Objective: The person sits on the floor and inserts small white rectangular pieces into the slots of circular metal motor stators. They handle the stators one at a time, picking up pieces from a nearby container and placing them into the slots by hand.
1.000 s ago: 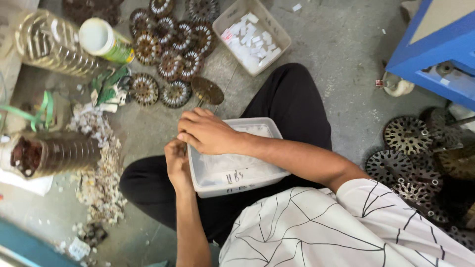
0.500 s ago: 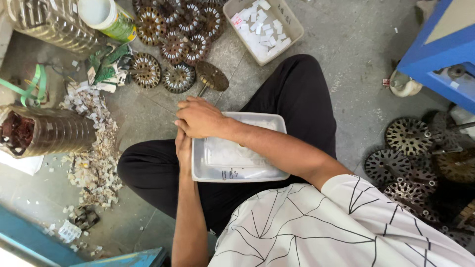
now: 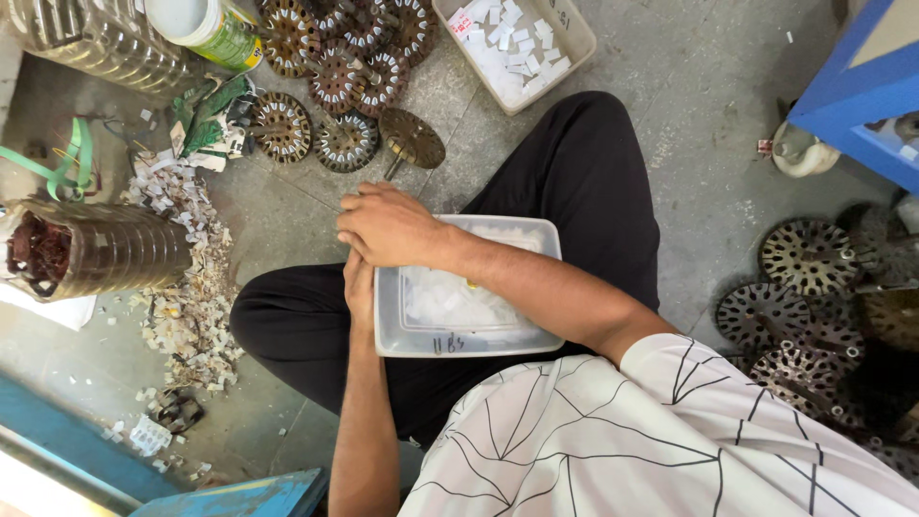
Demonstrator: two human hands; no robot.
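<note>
I sit cross-legged on the floor with a shallow grey plastic tray (image 3: 536, 340) on my lap; it holds thin white pieces. My right hand (image 3: 391, 226) reaches across the tray's far left corner, fingers curled, and lies over my left hand (image 3: 359, 289). The left hand comes up along the tray's left side, and its fingers are hidden under the right hand. Whatever sits between the two hands is hidden. A round brown metal disc on a shaft (image 3: 412, 140) lies on the floor just beyond the hands.
Several slotted round metal discs (image 3: 330, 67) lie at the top, and more discs (image 3: 809, 257) at the right. A tray of white slips (image 3: 574, 48) stands beyond my knee. To the left lie clear plastic jars (image 3: 105, 251), a scrap pile (image 3: 187, 297) and a green-capped bottle (image 3: 206, 27). Blue furniture (image 3: 862, 96) stands top right.
The view has shifted so the floor items sit higher in the frame. My hands stay pressed together at the tray's left corner, with hardly any movement.
</note>
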